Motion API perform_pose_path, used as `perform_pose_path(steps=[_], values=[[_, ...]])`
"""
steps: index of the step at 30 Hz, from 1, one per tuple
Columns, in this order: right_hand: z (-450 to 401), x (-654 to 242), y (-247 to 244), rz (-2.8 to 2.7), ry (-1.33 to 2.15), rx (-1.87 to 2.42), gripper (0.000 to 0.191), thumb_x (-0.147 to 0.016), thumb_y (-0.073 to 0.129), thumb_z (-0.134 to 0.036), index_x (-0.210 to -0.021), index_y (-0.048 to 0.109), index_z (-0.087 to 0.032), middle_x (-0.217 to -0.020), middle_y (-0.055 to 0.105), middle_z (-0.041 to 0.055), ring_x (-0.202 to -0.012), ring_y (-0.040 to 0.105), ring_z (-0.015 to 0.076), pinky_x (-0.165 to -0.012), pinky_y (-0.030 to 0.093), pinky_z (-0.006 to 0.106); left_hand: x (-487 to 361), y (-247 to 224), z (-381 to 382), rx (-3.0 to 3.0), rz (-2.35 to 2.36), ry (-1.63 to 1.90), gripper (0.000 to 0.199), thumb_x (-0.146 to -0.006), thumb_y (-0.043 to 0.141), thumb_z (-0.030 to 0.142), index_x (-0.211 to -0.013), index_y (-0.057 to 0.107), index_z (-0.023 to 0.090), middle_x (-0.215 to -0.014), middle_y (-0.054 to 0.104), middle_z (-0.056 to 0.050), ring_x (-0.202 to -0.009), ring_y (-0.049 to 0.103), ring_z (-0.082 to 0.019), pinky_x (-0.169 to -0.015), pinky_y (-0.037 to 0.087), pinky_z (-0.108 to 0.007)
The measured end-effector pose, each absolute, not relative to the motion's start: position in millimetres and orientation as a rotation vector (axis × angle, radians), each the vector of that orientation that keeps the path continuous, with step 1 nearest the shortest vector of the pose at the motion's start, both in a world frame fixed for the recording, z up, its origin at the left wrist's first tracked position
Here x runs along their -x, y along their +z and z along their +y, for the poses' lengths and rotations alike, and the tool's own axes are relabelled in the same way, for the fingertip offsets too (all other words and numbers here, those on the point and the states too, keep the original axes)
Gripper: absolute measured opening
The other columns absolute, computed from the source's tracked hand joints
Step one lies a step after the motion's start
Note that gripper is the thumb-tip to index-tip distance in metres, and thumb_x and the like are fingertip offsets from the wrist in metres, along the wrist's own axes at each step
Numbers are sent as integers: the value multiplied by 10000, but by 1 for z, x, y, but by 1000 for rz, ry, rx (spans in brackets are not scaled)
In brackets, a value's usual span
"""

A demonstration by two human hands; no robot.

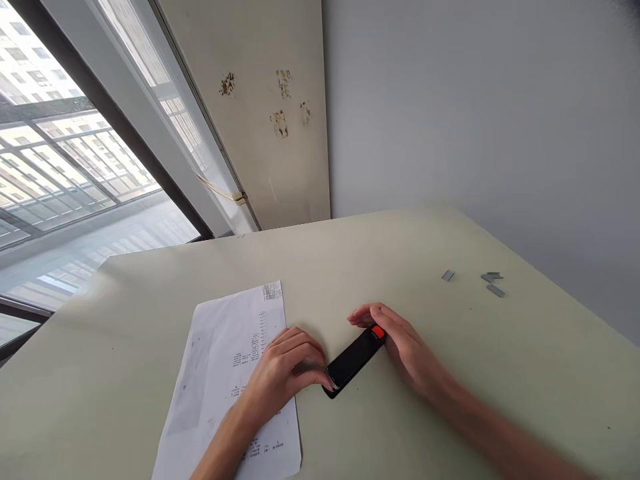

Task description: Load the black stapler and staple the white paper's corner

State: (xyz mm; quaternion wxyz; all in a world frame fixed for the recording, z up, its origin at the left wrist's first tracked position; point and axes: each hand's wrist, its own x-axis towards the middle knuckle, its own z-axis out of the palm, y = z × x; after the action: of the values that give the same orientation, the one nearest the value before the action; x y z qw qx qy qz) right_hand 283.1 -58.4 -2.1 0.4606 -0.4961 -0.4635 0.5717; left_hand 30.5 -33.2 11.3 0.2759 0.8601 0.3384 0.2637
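Observation:
A black stapler (354, 359) with an orange-red patch at its far end lies slantwise on the table between my hands. My left hand (291, 363) is closed at its near end, the thumb pressed to the tip and the other fingers curled. Around the far end, beside the orange-red patch, my right hand (400, 340) is bent, steadying the stapler. Its fingertips are partly hidden behind the stapler. Printed white sheets (215, 360) lie flat beneath my left wrist and forearm.
Several grey staple strips (495, 291) lie on the pale green table (390, 253) at the right, one strip (448, 275) apart from the others. A grey wall (475, 107) rises behind and to the right. A window (65, 153) stands at the left.

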Motion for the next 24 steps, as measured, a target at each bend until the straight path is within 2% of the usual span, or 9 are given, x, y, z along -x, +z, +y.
perform_pose_path(steps=[7,14,19,22,24], values=[[-62,-278,-6,-1064,1439,1183,448,-1040,443,-637,-1068,714,-282,-1235,726,64,-1260,626,286,-1102,469,479,-26,12,-33,-2214,907,708,204,-937,736,444,-923,741,240,-902,761,-32,-873,674,-198,-769,552,-323],[-64,-277,-3,-1072,1439,1191,420,-1034,469,-631,-1050,711,-288,-1219,720,53,-1265,618,278,-1141,427,467,-26,12,-35,-2202,806,664,107,-984,695,327,-991,759,241,-878,778,-29,-927,671,-211,-816,554,-334],[-63,-279,2,-1132,1439,1210,444,-1047,431,-634,-1074,694,-278,-1239,705,54,-1276,593,276,-1124,419,443,-26,8,-33,-2244,755,707,87,-972,712,305,-994,759,236,-896,786,-21,-908,656,-205,-832,544,-339],[-61,-283,8,-1312,1413,1253,448,-1059,405,-627,-1103,682,-277,-1218,709,48,-1186,618,259,-1052,450,418,-26,6,-31,-2301,747,720,86,-973,715,310,-957,764,242,-910,790,-14,-878,657,-196,-835,534,-343],[-59,-285,9,-1494,1335,1237,379,-1033,501,-602,-1128,672,-277,-1177,712,42,-1071,638,239,-969,476,391,-26,6,-31,-2318,776,702,106,-979,708,329,-943,763,246,-917,791,-14,-874,665,-195,-833,533,-346]])
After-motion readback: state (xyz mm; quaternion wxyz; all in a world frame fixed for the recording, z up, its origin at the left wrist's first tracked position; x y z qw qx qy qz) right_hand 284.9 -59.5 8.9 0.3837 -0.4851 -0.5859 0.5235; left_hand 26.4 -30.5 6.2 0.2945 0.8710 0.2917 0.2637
